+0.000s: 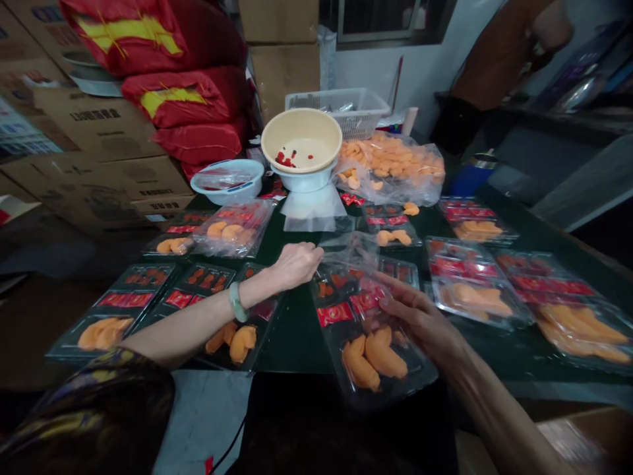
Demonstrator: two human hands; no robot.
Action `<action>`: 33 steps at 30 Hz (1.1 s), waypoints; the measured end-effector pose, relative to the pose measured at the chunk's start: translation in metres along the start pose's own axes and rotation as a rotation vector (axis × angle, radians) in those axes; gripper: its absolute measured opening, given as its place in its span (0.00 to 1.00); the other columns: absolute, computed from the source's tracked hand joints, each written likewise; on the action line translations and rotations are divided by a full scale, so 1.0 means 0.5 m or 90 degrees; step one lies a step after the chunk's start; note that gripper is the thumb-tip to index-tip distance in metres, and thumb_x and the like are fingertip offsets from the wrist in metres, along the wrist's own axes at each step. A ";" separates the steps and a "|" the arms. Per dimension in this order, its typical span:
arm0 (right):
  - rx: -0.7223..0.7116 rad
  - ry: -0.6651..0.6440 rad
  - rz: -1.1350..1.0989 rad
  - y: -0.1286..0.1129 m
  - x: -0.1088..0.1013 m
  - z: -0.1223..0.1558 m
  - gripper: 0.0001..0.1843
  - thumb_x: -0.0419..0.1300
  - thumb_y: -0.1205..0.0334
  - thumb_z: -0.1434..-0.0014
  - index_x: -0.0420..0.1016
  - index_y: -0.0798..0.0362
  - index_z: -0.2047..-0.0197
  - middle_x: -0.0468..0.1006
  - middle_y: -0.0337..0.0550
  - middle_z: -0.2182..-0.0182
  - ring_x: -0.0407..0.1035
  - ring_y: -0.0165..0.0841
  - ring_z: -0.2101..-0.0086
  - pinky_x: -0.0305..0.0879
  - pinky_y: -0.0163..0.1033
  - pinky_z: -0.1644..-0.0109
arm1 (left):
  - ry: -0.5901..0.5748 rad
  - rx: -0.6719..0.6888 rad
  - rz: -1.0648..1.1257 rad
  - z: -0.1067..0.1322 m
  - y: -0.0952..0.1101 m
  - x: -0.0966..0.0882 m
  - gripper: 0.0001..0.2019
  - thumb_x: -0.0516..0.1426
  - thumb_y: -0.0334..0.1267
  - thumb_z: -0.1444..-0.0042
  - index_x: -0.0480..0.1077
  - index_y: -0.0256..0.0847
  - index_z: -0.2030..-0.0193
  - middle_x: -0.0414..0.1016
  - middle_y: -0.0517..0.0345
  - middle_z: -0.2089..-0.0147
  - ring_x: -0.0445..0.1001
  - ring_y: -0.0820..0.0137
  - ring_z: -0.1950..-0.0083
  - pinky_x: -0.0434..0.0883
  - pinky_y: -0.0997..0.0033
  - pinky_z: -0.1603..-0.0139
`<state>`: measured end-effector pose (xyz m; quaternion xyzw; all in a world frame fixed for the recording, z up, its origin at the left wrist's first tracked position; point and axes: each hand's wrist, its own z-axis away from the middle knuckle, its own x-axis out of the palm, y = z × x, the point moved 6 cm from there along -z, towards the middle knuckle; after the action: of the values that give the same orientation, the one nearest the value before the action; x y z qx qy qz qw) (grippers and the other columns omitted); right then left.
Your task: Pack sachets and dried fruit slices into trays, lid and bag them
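Observation:
My left hand (295,264), with a green bangle on its wrist, is closed in a pinch on the edge of a clear plastic bag (346,254) at the table's middle. My right hand (420,320) has its fingers stretched out flat against the right side of a black tray (376,359) that holds orange pieces, red packets and small red bits. The bag's mouth lies over the far end of this tray. Both hands are close together, the tray between them.
Several filled black trays (113,310) lie left, bagged ones (494,290) right, on a dark green table (297,330). Behind stand a cream bowl (301,138) with red bits, a white bowl (228,179), a bag of orange pieces (390,165), a white basket (341,109), cartons and red sacks.

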<state>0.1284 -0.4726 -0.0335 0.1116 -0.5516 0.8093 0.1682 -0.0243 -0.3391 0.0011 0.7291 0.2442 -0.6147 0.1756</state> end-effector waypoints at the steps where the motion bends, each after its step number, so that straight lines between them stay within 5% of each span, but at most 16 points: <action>1: -0.001 0.011 -0.014 0.005 -0.002 0.007 0.47 0.68 0.61 0.56 0.53 0.53 0.36 0.80 0.41 0.74 0.74 0.33 0.75 0.68 0.35 0.72 | -0.017 -0.023 0.028 0.003 -0.003 0.007 0.13 0.44 0.37 0.39 0.67 0.36 0.66 0.69 0.52 0.69 0.68 0.68 0.69 0.61 0.72 0.70; 8: -0.022 0.088 -0.069 0.039 -0.011 0.052 0.43 0.68 0.61 0.55 0.55 0.49 0.37 0.79 0.39 0.76 0.72 0.30 0.79 0.67 0.33 0.74 | -0.026 -0.069 0.433 0.017 0.001 0.022 0.10 0.46 0.30 0.44 0.68 0.36 0.67 0.67 0.62 0.73 0.64 0.77 0.73 0.61 0.79 0.71; 15: -0.051 0.132 -0.083 0.053 0.003 0.080 0.41 0.67 0.61 0.55 0.58 0.48 0.38 0.77 0.36 0.79 0.72 0.31 0.77 0.67 0.32 0.72 | 0.122 0.010 0.218 0.077 0.049 -0.034 0.13 0.44 0.27 0.44 0.66 0.31 0.57 0.70 0.47 0.63 0.69 0.67 0.61 0.68 0.68 0.60; 21: -0.041 0.156 -0.105 0.073 0.022 0.100 0.41 0.68 0.60 0.55 0.59 0.48 0.39 0.76 0.36 0.78 0.73 0.31 0.76 0.67 0.33 0.71 | 0.131 0.033 0.125 0.144 0.072 -0.060 0.14 0.43 0.22 0.46 0.62 0.32 0.55 0.68 0.51 0.67 0.67 0.69 0.65 0.68 0.71 0.66; 29: -0.061 0.195 -0.144 0.096 0.043 0.089 0.44 0.69 0.60 0.56 0.55 0.45 0.37 0.79 0.39 0.67 0.74 0.31 0.73 0.70 0.35 0.69 | 0.148 0.095 0.255 0.227 0.122 -0.095 0.14 0.45 0.22 0.44 0.62 0.32 0.53 0.66 0.54 0.69 0.64 0.71 0.67 0.65 0.71 0.67; 33: 0.013 0.137 -0.181 0.113 0.059 0.079 0.40 0.69 0.61 0.57 0.62 0.50 0.41 0.80 0.42 0.65 0.75 0.34 0.66 0.70 0.35 0.65 | 0.123 0.006 0.439 0.268 0.118 -0.078 0.10 0.48 0.26 0.42 0.66 0.34 0.55 0.69 0.52 0.66 0.67 0.71 0.64 0.66 0.72 0.64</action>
<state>0.0790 -0.5238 -0.0563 0.1028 -0.5007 0.7901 0.3383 -0.1040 -0.4677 0.0123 0.8244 -0.0039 -0.4485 0.3453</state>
